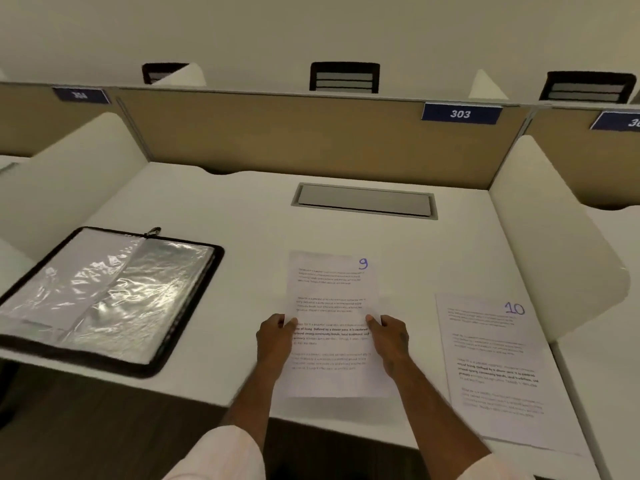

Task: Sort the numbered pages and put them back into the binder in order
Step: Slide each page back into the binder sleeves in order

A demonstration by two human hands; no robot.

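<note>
**A:** Head view first: what have the hands got?

**B:** The left hand (pixel 277 336) pinches the left edge of the page marked 9 (pixel 332 292), thumb on top. The right hand (pixel 388 336) pinches its right edge the same way.

**A:** And around that page?

**B:** The page marked 10 (pixel 491 358) lies flat on the desk (pixel 242 209), just right of it. The open binder (pixel 104 299), clear sleeves showing, lies well to its left. A grey hatch (pixel 363 200) sits beyond it.
</note>
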